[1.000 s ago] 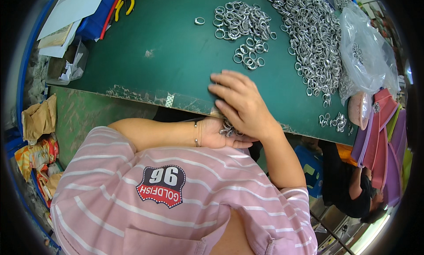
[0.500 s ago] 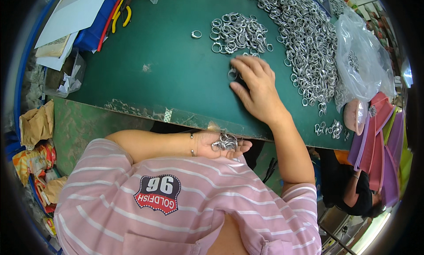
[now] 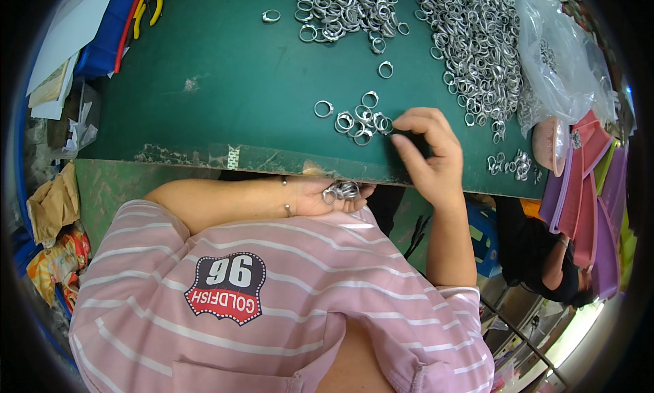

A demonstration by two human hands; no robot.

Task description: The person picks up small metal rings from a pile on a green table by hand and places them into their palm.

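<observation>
Palm up below the table's front edge, my left hand (image 3: 315,197) cups several silver-coloured metal rings (image 3: 342,191); its fingertips are partly under the edge. My right hand (image 3: 432,154) is just above the green tabletop, thumb and forefinger apart with nothing visible between them. Its forefinger tip is close to a small loose group of rings (image 3: 363,124); whether it touches one I cannot tell. Farther back lies a bigger pile of rings (image 3: 347,10), with single rings (image 3: 386,69) around it.
A large heap of rings (image 3: 470,52) spreads at the right beside a clear plastic bag (image 3: 555,59). A small cluster of rings (image 3: 521,165) lies near the right front edge. Yellow-handled pliers (image 3: 156,8) and a blue bin (image 3: 109,42) are at the far left. Another person (image 3: 538,257) is at the right.
My right hand has come nearer the front edge and its fingers have spread from the rings. A small group of rings now lies before it. The whole view has shifted.
</observation>
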